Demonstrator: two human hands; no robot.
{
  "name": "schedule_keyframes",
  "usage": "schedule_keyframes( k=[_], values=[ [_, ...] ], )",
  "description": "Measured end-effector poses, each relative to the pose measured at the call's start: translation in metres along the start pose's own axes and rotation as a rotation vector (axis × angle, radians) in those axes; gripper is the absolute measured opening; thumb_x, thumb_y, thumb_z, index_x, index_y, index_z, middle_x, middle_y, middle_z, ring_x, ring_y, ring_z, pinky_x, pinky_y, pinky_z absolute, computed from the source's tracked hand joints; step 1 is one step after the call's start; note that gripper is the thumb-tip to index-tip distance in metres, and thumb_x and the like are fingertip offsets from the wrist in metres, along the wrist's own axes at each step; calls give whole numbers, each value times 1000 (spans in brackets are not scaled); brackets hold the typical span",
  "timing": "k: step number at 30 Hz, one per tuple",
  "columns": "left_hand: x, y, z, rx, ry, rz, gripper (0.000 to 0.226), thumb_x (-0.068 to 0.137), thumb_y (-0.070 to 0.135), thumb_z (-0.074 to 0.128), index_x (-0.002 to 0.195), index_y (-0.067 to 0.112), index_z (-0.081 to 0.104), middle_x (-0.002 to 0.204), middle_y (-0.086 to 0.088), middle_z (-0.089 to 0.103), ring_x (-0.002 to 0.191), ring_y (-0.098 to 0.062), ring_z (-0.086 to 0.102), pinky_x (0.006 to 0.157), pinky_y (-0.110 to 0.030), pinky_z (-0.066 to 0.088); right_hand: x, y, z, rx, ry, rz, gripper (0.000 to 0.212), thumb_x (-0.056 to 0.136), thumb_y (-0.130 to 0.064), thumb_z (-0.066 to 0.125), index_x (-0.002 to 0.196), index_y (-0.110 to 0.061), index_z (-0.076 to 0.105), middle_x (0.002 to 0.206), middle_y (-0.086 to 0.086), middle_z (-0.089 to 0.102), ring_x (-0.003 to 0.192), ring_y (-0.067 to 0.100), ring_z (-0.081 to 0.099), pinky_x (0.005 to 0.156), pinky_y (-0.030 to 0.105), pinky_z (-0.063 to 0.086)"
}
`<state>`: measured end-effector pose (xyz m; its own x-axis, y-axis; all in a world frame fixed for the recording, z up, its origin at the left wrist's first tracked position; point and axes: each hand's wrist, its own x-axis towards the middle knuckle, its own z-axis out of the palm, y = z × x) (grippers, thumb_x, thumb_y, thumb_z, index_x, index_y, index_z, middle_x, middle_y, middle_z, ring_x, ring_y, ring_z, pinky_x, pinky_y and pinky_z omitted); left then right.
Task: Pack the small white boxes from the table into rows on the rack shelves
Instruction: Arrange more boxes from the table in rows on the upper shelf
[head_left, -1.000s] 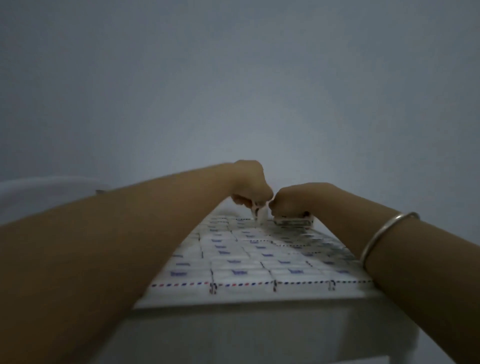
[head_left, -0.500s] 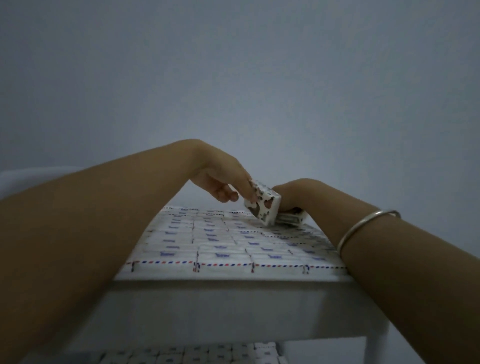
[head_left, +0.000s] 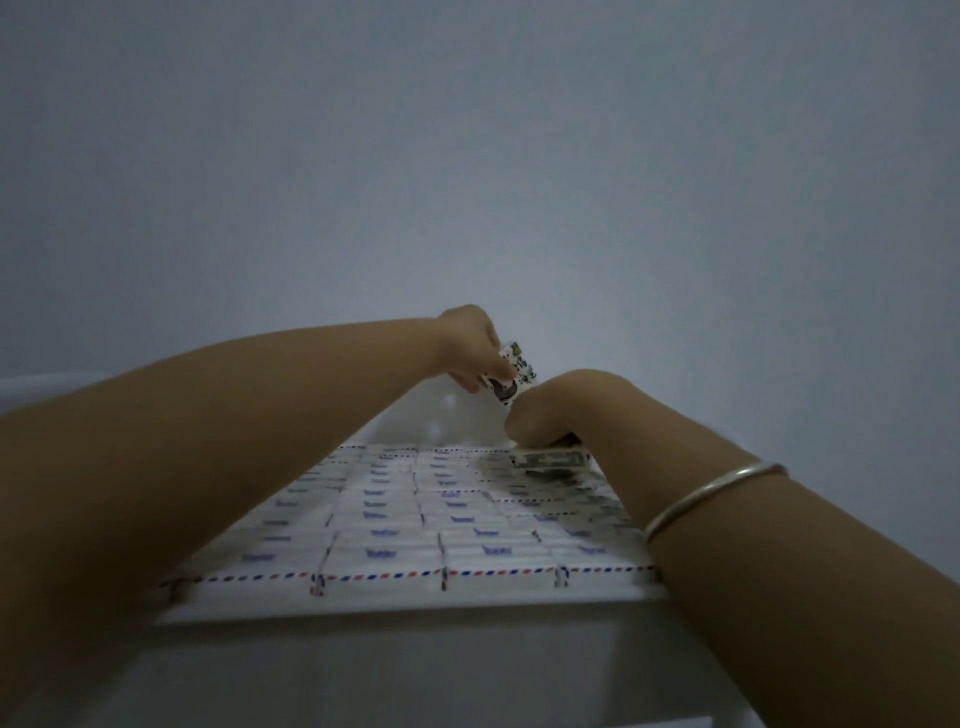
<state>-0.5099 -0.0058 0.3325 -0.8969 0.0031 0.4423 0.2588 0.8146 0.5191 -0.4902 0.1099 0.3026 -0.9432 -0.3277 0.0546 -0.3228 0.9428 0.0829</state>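
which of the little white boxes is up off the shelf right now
The box pinched in the left hand, raised and tilted above the far right corner of the shelf. The other boxes all rest down in rows.

A single head-worn view sits low, almost level with the top rack shelf (head_left: 395, 616), and faces forward toward the far wall (head_left: 467, 156), which fills the upper half of the frame. The rows of small white boxes (head_left: 415, 525) are seen at a grazing angle, running from the shelf's near front edge to its far edge. The camera is close. The left forearm (head_left: 208, 441) and the right forearm (head_left: 779, 571) enter large from the lower corners and narrow toward the far edge. There the left hand (head_left: 467, 338), pinching a box (head_left: 517, 371), and the right hand (head_left: 550, 410) meet just right of mid-frame.
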Motion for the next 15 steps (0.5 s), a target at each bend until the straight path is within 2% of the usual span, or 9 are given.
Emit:
schedule_keyframes(
  k=[1,3,5,7,8,10,12,14,15],
  values=[
    [2,1,7,-6,-51,-1,20,82,10,74,96,3,63,86,-12,66,62,-15,66,57,-25,59,-1,0,-1,11,-3,7,42,99,-24,34,140,-14,39,112,10,51,76,20,49,80,36,41],
    [5,0,21,39,-152,7,18,85,1,66,102,6,63,88,-13,67,58,-13,65,54,-23,58,2,0,0,2,-23,-16,46,101,-28,35,145,-15,35,136,12,46,107,27,53,96,39,42],
    [7,-4,31,106,-200,21,19,87,-1,61,104,6,66,90,-13,67,61,-11,64,50,-20,55,5,0,0,25,-45,-26,42,100,-31,39,140,-18,41,137,13,47,121,30,51,106,45,40],
    [6,-7,34,147,-216,21,14,88,-1,59,88,11,67,82,-6,66,56,-6,63,47,-18,52,2,-1,-1,82,-45,-5,40,99,-31,44,136,-14,46,130,14,51,113,30,53,106,45,41],
    [6,-7,34,160,-215,25,19,88,-2,58,80,14,64,78,-4,65,52,-2,61,46,-17,50,0,-1,-2,101,-46,1,41,99,-31,44,135,-13,47,126,15,52,107,29,53,105,44,42],
    [4,-8,35,194,-218,33,23,87,-5,58,75,15,61,81,-3,64,51,0,59,44,-14,48,-5,-1,-3,143,2,21,39,99,-30,45,131,-10,53,121,15,54,103,29,53,103,45,43],
    [4,-9,38,197,-233,33,10,87,-1,62,88,9,62,93,-7,63,62,-5,58,50,-14,50,-12,2,-8,240,184,56,28,97,-23,46,112,-5,60,109,13,58,103,33,60,96,45,49],
    [1,-9,43,164,-267,36,20,89,13,68,107,7,64,102,-10,66,73,-12,62,63,-20,55,-18,7,-15,391,479,116,24,94,-22,41,92,-5,58,90,9,58,87,29,59,76,37,49],
    [0,-9,45,153,-281,29,25,89,19,69,112,10,65,105,-11,68,76,-15,64,69,-24,57,-21,10,-18,484,606,138,28,94,-26,36,91,-5,55,85,8,55,82,28,56,70,34,43]
  ],
)
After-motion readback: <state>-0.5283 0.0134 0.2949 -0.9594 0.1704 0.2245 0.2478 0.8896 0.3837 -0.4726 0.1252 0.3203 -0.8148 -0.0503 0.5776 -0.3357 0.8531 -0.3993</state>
